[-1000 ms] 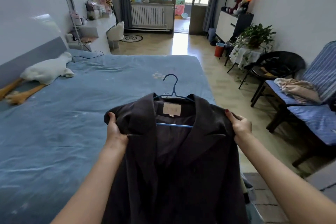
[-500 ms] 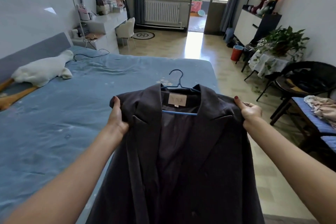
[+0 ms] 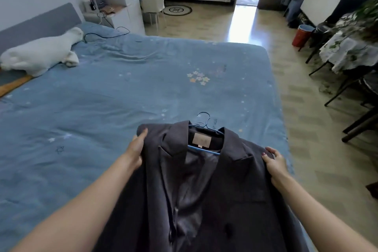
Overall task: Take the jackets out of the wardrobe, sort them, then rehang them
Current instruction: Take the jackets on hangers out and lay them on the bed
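- Both hands hold one dark jacket (image 3: 214,190) by its shoulders: my left hand (image 3: 136,150) grips the left shoulder with the fingers curled over the cloth, and my right hand (image 3: 275,164) pinches the right shoulder, thumb on top.
- That jacket is over the near edge of the bed (image 3: 122,92), front side up and hanging open, so the lining shows.
- Its long axis runs from me out toward the far end of the bed; the collar points away from me and the hem drops out of view below.
- Inside the collar sits a blue hanger (image 3: 204,127), with its hook pointing away over the blue sheet.
- At the head of the bed, well apart on my left, lies a white plush toy (image 3: 41,53).
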